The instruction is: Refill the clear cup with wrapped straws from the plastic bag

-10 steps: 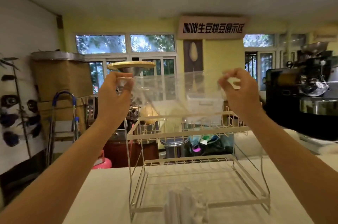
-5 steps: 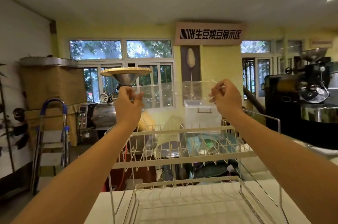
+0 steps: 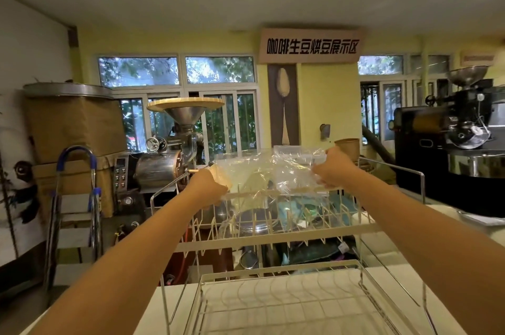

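Note:
A clear plastic bag [image 3: 269,174] is stretched between both hands over the upper tier of a white wire dish rack [image 3: 276,236]. My left hand [image 3: 207,187] grips the bag's left edge. My right hand [image 3: 334,168] grips its right edge. The bag looks flat and see-through, and I see no straws inside it. It hangs low, touching or just above the rack's top tier. The clear cup and the wrapped straws are out of view.
The rack's lower tier [image 3: 284,304] stands on a white counter [image 3: 388,274]. Behind are a metal coffee roaster with a funnel [image 3: 175,149], a black roaster [image 3: 451,138] at right, a brown paper cup [image 3: 348,147] and a blue step ladder [image 3: 76,198] at left.
Both hands have lowered the bag from chest height down to the rack's top tier. The view has tilted up, so the straws at the counter's front edge have dropped out of sight.

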